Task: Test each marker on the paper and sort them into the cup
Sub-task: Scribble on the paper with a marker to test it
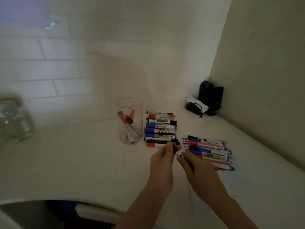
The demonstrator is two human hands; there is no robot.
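Observation:
A black-capped white marker (179, 153) is held between both hands over the white counter. My left hand (162, 160) pinches its black cap end. My right hand (196, 166) grips the barrel. A clear plastic cup (129, 103) stands upright to the left with a few markers inside. Next to the cup lies a stack of several red, blue and black markers (160, 129). A second pile of markers (209, 151) rests on the scribbled paper (184, 142) to the right.
Black objects with a crumpled white wrapper (204, 100) sit in the far right corner by the side wall. A blurred glass jar (14, 119) stands at the left. The counter's curved front edge (49, 199) runs below.

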